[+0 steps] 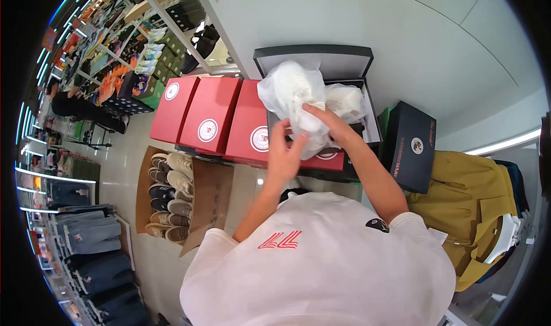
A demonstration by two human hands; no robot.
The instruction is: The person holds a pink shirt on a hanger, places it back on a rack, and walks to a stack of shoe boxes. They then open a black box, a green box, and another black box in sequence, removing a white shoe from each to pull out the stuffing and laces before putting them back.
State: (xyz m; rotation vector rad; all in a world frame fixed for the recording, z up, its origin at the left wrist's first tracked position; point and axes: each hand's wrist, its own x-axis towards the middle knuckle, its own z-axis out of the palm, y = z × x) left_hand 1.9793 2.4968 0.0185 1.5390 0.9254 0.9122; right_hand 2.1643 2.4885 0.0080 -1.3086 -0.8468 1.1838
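Note:
A white shoe in a translucent white wrapper [295, 90] is above an open dark shoebox [374, 110]. My right hand [331, 123] grips the wrapped shoe from its right side, with the thumb across the wrapper. At the lower left of the wrapper is my left hand [285, 152], its thumb and fingers apart, slightly blurred. A second wrapped white shoe [345, 101] lies inside the box, partly behind my right hand. The box's lid [313, 59] stands raised at the back, against the wall.
Red shoeboxes [210, 110] stand in a row to the left. A cardboard carton [209, 194] below them holds several pairs of shoes [172, 191]. On the right are a dark shoebox [412, 145] and a mustard garment [470, 197]. A person in black [86, 107] stands far left.

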